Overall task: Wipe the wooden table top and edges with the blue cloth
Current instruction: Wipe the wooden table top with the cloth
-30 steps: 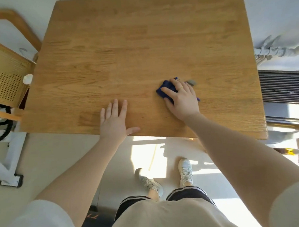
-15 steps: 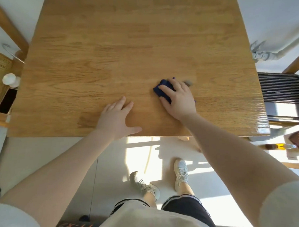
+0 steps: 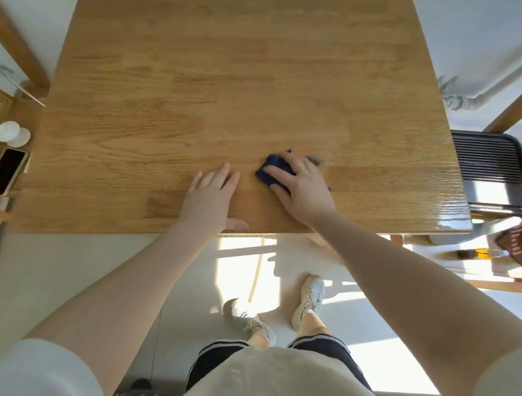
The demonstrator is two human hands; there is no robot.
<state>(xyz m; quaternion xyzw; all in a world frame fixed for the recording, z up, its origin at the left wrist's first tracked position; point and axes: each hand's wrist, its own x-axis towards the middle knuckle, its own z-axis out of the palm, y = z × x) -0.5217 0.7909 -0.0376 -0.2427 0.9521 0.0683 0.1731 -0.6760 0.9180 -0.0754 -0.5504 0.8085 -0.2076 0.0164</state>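
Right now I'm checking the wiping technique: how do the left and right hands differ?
The right hand presses the blue cloth against the wooden table; the left hand lies bare on the wood. The right hand wears a ring; the left shows none. Both rest flat near the table's near edge.

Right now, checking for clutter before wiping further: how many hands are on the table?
2: left hand flat near the front edge; right hand beside it, pressing the blue cloth.

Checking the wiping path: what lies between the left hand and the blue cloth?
Only bare wood of the table top separates the left hand from the blue cloth in the head view.
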